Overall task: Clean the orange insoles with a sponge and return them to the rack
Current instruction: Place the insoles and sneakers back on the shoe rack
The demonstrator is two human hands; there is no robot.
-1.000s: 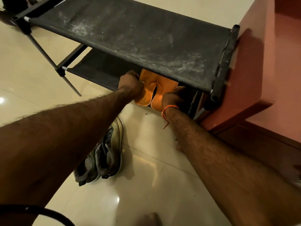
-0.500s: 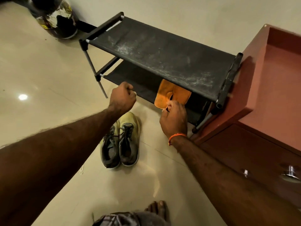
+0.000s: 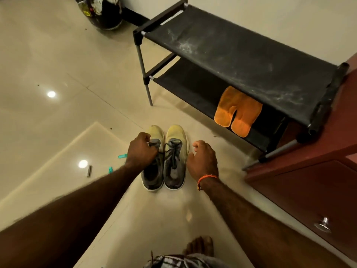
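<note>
Lying side by side on the lower black fabric shelf of the dark metal-framed shoe rack are the two orange foam insoles, heels hanging just over the shelf's front edge and toes tucked under the dusty top shelf. Both hands are hovering well away from that rack, over the glossy cream tiled floor. The left hand is curling its fingers round the tongue and laces of the left shoe in a pair of grey-and-pale-yellow lace-up sneakers — a pair standing in front of the rack, toes pointing toward it. The right hand, with an orange thread band at its wrist, is hanging just beside the right sneaker with fingers loosely curled, holding nothing and apparently not touching the shoe. A reddish-brown wooden cabinet is standing against the rack's right end. Beyond the rack's left end a dark rounded vessel is sitting by the wall. Small teal bits are lying on the floor left of the sneakers — farther from the rack.
</note>
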